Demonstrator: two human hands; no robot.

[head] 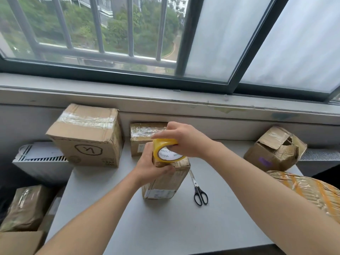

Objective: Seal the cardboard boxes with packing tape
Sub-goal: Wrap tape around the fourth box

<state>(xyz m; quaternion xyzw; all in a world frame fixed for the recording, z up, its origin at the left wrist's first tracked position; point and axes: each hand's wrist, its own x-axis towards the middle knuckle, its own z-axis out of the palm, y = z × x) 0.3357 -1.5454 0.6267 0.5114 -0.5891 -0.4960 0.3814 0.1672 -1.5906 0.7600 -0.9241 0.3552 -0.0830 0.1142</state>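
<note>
Both your hands on the narrow box (165,183).
Your right hand (184,142) curls around the yellow tape roll (166,150) at the box's 12 o'clock end; your left hand (150,166) clasps that end. The box sits mid-table (165,227), scissors (199,192) at its 3 o'clock.

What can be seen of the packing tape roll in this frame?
The packing tape roll is yellowish and translucent, with a white inner core printed MADE IN CHINA. It is tilted, its open face toward the camera, on the far end of the narrow cardboard box. The right hand grips its top edge; the left hand holds the box beside it.
</note>
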